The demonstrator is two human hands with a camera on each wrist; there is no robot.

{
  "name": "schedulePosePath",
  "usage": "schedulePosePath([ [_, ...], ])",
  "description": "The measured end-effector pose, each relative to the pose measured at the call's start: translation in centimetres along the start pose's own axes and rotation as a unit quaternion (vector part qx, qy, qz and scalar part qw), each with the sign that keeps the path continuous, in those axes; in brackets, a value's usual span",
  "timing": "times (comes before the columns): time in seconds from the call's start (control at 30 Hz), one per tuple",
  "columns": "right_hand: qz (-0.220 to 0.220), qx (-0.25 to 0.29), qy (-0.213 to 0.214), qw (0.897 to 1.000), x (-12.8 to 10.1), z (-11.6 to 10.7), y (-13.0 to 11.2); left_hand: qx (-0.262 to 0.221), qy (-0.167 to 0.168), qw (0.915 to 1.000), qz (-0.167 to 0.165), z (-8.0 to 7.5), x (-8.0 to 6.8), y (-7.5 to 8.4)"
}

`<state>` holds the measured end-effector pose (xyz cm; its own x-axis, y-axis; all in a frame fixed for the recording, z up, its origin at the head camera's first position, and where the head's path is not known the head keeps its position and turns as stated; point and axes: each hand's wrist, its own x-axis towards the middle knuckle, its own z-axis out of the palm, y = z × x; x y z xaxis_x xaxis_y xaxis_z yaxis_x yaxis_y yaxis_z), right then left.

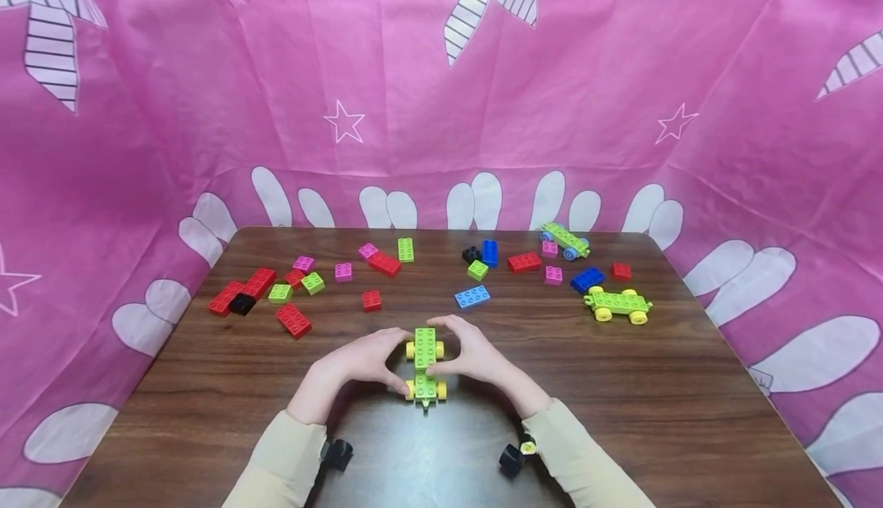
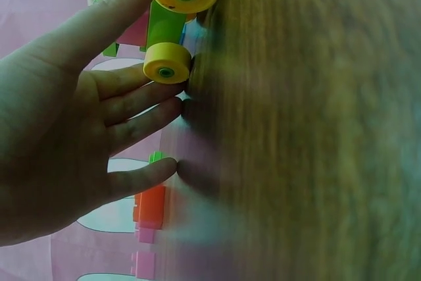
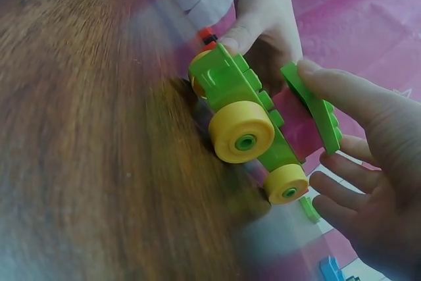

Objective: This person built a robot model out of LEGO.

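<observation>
In front of me stands a green toy car base [image 1: 425, 389] with yellow wheels [image 3: 241, 132]. A pink brick [image 3: 294, 122] sits on its far part, with a green studded plate [image 1: 425, 347] over it, tilted in the right wrist view. My left hand [image 1: 362, 356] holds the base from the left, thumb by the near wheel and fingers spread along the far wheel. My right hand [image 1: 476, 352] grips the green plate, thumb at its near end and fingertips by its far end.
Red bricks [image 1: 293, 321] and other small bricks lie at the back left. Behind the hands is a light blue brick [image 1: 472, 296]. On the right stands another green car base [image 1: 618, 303] with yellow wheels; a blue-wheeled one [image 1: 566, 240] stands farther back. Pink cloth surrounds the wooden table [image 1: 690, 416].
</observation>
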<state>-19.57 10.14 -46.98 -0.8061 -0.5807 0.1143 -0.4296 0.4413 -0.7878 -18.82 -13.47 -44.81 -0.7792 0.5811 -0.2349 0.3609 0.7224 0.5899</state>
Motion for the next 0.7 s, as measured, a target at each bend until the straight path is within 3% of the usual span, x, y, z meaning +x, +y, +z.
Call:
schedulePosePath([
  [0.47,0.023,0.028,-0.016,0.999,-0.3,-0.2,0.5,-0.017,-0.014,0.9997,-0.006,-0.6,-0.3,0.0],
  [0.7,0.032,0.046,-0.016,0.998,-0.4,-0.2,0.5,-0.005,0.012,0.9999,0.002,-1.3,-0.6,-0.5],
])
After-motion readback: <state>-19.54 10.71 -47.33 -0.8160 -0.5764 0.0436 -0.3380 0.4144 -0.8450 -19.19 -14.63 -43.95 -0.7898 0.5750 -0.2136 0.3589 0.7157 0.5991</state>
